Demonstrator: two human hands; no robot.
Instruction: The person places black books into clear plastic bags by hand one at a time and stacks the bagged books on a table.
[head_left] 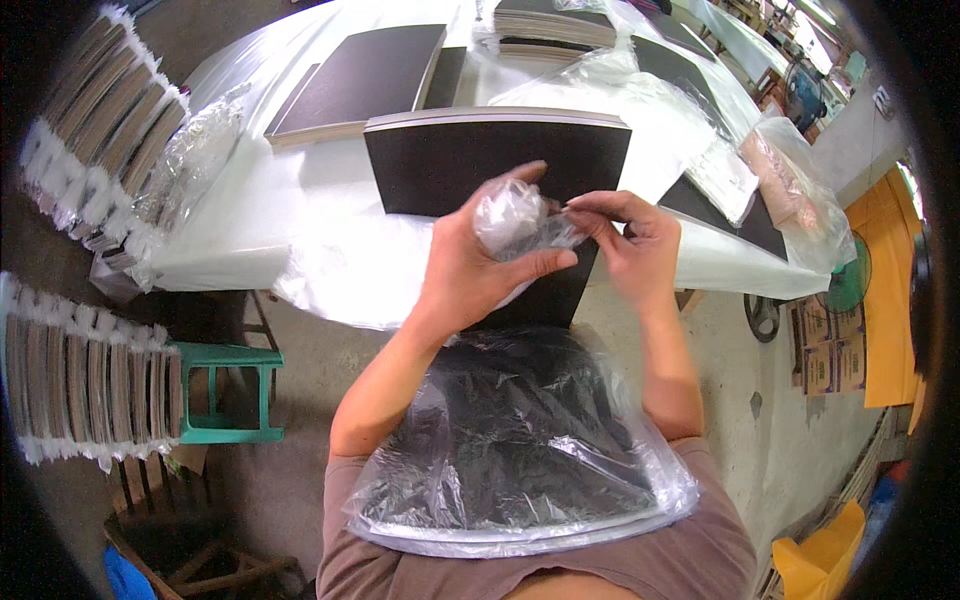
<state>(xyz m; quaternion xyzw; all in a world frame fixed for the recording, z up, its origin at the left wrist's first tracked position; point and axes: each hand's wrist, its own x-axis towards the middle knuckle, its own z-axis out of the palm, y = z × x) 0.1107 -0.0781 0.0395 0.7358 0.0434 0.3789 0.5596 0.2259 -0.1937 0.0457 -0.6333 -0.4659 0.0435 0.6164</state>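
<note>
Cupping a wad of clear plastic [508, 222], the left hand [462, 262] has its thumb and fingers [545, 264] half curled, with a loose gap left toward two o'clock. The wad rests against the left palm, so that hand is the nearer one. Its long axis runs from about nine o'clock to between three and four, the thin tail pointing at the right hand [637, 243]. There, thumb and forefinger are drawn almost together at the tail; I cannot tell whether they pinch it. Toward twelve o'clock, just past the wad, a black board [470, 150] shows its pale long edge, by the near side of the white-covered surface [230, 240]. At six o'clock, a dark board in a clear bag [510, 440] lies over the person's lap; any link to the wad is unclear
</note>
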